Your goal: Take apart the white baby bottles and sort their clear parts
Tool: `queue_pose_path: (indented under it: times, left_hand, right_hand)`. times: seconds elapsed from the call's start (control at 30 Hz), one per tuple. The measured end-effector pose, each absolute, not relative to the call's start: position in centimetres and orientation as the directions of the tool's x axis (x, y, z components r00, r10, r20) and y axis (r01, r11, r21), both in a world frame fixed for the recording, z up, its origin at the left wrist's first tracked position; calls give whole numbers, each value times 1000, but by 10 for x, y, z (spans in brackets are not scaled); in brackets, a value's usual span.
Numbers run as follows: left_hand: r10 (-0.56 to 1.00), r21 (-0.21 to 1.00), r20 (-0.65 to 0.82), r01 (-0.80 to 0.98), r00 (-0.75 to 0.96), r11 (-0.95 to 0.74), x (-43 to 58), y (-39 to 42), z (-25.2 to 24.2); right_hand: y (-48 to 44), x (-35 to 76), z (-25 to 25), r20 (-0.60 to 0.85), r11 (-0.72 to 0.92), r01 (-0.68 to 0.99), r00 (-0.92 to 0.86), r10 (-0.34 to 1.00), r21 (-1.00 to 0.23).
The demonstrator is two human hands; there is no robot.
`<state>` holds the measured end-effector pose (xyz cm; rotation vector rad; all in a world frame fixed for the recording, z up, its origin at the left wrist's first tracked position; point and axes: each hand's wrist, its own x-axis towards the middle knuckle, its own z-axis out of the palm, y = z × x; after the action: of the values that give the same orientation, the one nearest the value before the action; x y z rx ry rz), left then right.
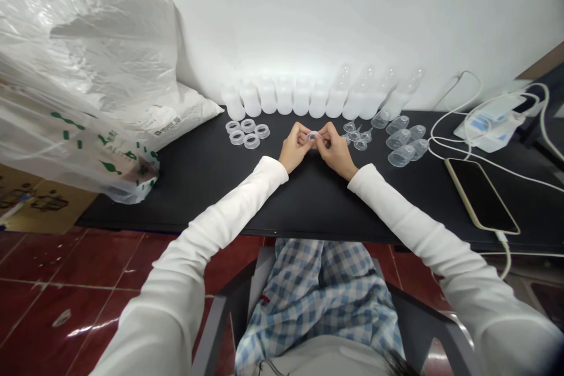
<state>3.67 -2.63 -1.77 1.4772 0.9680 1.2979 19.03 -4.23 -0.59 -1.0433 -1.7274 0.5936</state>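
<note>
Between my left hand (296,145) and my right hand (333,148) is a translucent collar ring (312,136), pinched by the fingers of both just above the black table. Whether a nipple sits inside the ring is too small to tell. Several similar collar rings (251,140) lie to the left of my left hand. Close by my right hand are several clear silicone nipples (360,144), and further right several clear domed caps (400,156). Behind my hands stands a row of white baby bottles (301,100); those at the right end wear clear caps (367,79).
Large white plastic bags (110,59) fill the left, above a cardboard box (44,202). On the right, a phone (482,195) lies plugged in, with white cables (449,140) looping around a white-and-blue box (487,123). A white wall backs the black table (211,188).
</note>
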Motion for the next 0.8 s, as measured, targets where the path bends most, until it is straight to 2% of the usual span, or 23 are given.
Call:
queue_pose_path:
  times: [0.2, 0.37, 0.47, 0.63, 0.8]
  left_hand:
    - [980, 979, 187, -90, 64, -181, 37, -22, -18]
    - [985, 987, 104, -135, 135, -86, 32, -17, -15]
    - [977, 987, 84, -152, 195, -54, 31, -17, -14]
    - [965, 979, 57, -204, 254, -4, 33, -21, -10]
    - [955, 959, 20, -276, 297, 66, 32, -24, -3]
  right_hand:
    - [-40, 190, -9, 411, 436, 195, -158, 898, -878]
    - [-29, 191, -15, 268, 277, 45, -152, 951, -960]
    - [-26, 193, -15, 230, 231, -15, -174, 958, -973]
    - [-29, 195, -9, 246, 250, -11, -225, 943, -968]
    - [-31, 193, -9, 342, 348, 56, -88, 935, -936]
